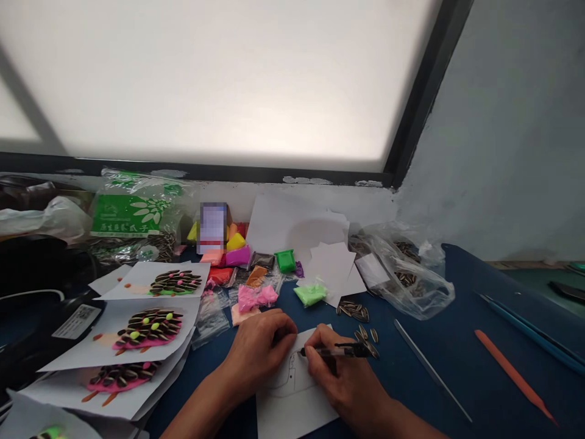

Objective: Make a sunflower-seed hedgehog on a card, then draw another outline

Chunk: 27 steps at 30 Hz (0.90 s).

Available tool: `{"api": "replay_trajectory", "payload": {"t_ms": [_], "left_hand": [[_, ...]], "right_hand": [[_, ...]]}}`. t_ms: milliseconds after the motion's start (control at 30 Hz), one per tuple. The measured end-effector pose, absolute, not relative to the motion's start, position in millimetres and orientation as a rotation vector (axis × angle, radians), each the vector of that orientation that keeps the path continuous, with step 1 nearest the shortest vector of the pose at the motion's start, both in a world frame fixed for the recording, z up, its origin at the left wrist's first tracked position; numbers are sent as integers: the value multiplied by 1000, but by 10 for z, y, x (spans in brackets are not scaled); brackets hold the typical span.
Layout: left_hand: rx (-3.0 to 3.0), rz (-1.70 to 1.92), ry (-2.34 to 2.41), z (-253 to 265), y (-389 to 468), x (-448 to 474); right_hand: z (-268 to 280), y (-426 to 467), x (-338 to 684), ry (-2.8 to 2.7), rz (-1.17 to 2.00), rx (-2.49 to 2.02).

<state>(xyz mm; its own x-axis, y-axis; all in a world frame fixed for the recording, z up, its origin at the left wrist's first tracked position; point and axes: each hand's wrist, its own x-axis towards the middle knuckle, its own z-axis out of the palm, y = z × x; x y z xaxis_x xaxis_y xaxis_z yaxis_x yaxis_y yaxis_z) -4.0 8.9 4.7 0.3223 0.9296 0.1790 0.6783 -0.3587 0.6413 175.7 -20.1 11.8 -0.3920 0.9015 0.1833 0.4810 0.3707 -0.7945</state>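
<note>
My right hand (340, 372) is closed around a black pen (340, 350), its tip down on a sheet of white paper (297, 414). Thin pencil-like lines and a small dot show on that sheet. On the paper's upper left edge rests my left hand (260, 341), fingers curled loosely and the thumb reaching toward the drawing; it holds nothing I can see. Just beyond the hands lie a pink clay lump (256, 297) and a light green clay packet (311, 295). Sunflower seeds (354, 311) are scattered beside my right hand.
Finished seed hedgehog pictures (150, 329) are stacked at left. A green seed bag (132, 210), a propped phone (212, 228) and white paper cards (336, 268) stand behind. A clear seed bag (411, 283), a thin rod (432, 369) and an orange tool (514, 375) lie right.
</note>
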Motion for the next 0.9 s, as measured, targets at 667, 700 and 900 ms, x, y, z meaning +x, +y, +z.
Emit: {"api": "replay_trajectory", "payload": {"t_ms": [667, 700, 900], "left_hand": [[2137, 730, 1424, 55, 104, -35], [2138, 729, 1426, 51, 104, -36], [2145, 731, 1429, 49, 98, -39]], "right_hand": [[107, -186, 1814, -1936, 956, -1195], [111, -184, 1814, -1940, 969, -1192], [111, -177, 1798, -1954, 981, -1202]]}}
